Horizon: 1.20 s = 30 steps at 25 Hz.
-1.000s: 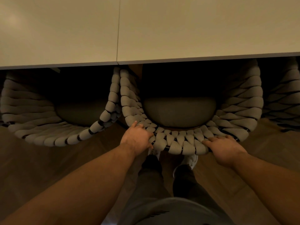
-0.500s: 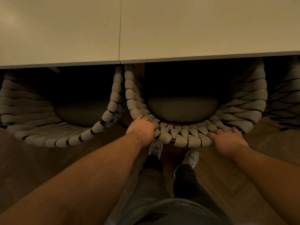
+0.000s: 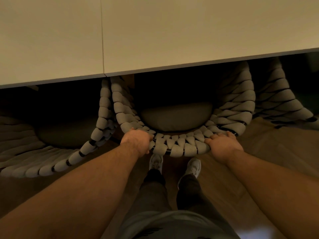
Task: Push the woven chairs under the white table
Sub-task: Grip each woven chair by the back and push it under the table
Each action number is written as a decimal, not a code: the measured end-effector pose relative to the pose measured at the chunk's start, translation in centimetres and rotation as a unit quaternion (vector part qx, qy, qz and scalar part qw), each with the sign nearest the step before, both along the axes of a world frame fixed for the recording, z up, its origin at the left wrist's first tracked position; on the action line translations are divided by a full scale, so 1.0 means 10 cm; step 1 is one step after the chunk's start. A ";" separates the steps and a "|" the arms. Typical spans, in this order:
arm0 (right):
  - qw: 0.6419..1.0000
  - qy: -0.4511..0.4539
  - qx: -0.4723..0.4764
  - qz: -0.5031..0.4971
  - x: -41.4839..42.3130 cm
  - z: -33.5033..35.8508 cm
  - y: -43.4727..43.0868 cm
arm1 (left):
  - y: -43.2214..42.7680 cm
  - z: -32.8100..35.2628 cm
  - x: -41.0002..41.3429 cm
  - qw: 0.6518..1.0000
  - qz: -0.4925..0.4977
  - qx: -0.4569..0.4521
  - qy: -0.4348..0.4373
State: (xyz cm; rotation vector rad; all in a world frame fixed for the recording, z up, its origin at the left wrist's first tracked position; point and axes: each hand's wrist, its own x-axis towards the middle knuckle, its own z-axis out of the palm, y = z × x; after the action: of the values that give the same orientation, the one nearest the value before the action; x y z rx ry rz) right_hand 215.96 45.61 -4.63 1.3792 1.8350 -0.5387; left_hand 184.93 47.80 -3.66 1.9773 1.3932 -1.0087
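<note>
Head view: left hand [image 3: 136, 141] and right hand [image 3: 223, 144] grip the chunky, curved rope rim of the woven chair [image 3: 179, 149]

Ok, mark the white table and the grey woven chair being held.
white table [image 3: 189, 31], head view, bare top.
grey woven chair [image 3: 177, 148], head view, middle of back rim.

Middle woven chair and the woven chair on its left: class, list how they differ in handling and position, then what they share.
The left hand and right hand grip the middle chair at its back rim; the left chair is untouched. The middle chair shows full width; the left chair is cut by the picture's edge. Both have pale woven bands, a dark cushion, and fronts under the white table.
</note>
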 end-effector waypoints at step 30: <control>0.774 0.148 0.262 -0.557 2.79 1.34 -1.89 | -0.13 1.03 3.42 0.971 -0.041 0.109 -0.208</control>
State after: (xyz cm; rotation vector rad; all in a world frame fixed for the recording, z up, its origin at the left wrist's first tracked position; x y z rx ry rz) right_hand 243.82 26.74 8.73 2.9218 1.2091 -0.8795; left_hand 219.16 46.48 6.61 2.2583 1.2333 -0.4446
